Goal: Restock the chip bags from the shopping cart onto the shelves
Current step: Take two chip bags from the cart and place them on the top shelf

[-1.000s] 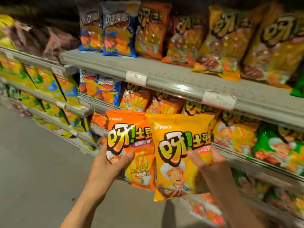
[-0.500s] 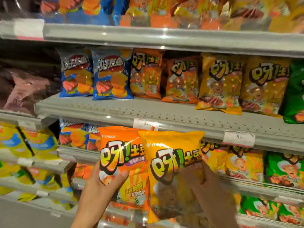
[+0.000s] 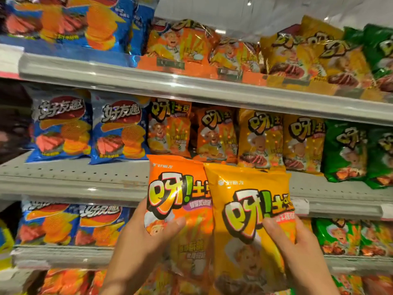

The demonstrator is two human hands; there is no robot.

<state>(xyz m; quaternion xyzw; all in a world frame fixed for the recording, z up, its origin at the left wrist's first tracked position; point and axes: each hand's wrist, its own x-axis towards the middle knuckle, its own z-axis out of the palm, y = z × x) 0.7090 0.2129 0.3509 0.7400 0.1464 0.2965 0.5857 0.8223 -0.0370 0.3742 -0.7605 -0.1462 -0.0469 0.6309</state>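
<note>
Two chip bags rise toward the middle shelf in your hands: your left hand grips the orange bag, thumb pressed across its lower front with the fingers hidden behind, while your right hand grips the yellow bag the same way, thumb on the front near its right edge. Both bags stand upright, side by side, the yellow one overlapping the orange one's right edge, their tops level with the shelf deck and just in front of it. Matching stock waits directly behind: a row of orange bags and, to their right, a row of yellow bags, flanked by blue bags on the left and green bags on the right. Judging from this, you are about to face each bag in front of its own flavour. To do it well, lift until the bottom seams clear the shelf lip, part your hands so the bags stop overlapping, and set each one upright against the bag behind, label forward. Keep your grip light, since a hard squeeze could crush the chips or crease the foil. The shopping cart is out of view.
</note>
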